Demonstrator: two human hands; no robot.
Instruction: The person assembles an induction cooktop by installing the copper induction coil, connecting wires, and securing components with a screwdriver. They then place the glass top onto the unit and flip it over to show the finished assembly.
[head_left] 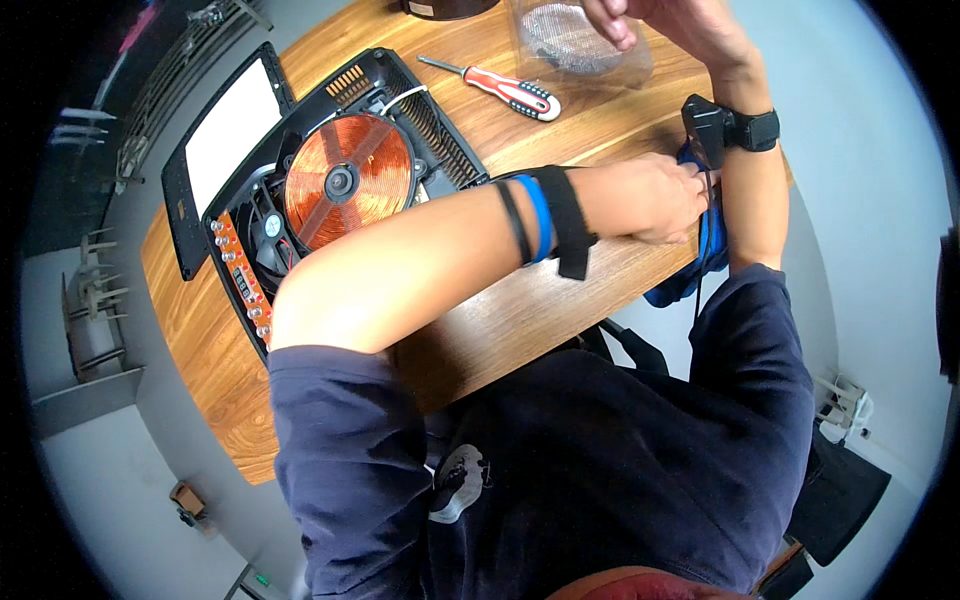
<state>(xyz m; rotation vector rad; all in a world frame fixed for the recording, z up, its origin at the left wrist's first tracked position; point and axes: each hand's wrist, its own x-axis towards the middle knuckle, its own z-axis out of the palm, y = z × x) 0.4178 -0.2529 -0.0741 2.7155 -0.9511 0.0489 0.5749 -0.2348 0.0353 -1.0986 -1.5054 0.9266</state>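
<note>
My left forearm crosses the table to the right. Its hand (655,200) is closed, fingers curled against a blue fabric bundle (712,240) that hangs over the table's right edge; what the fingertips grip is hidden. My right hand (690,30) is raised at the top, partly cut off by the frame, its fingers apart with nothing visible in them. Below it lies a clear plastic bag (625,65) with a round mesh-like piece. A black device (708,128) is strapped to my right wrist, close to my left hand.
An opened induction cooker (440,140) shows its copper coil (350,180), fan (270,228) and orange circuit board (240,275). Its white-and-black panel (235,120) rests to the left. A red-and-white screwdriver (510,92) lies on the wooden table (210,370). A dark round object (450,8) stands at the far edge.
</note>
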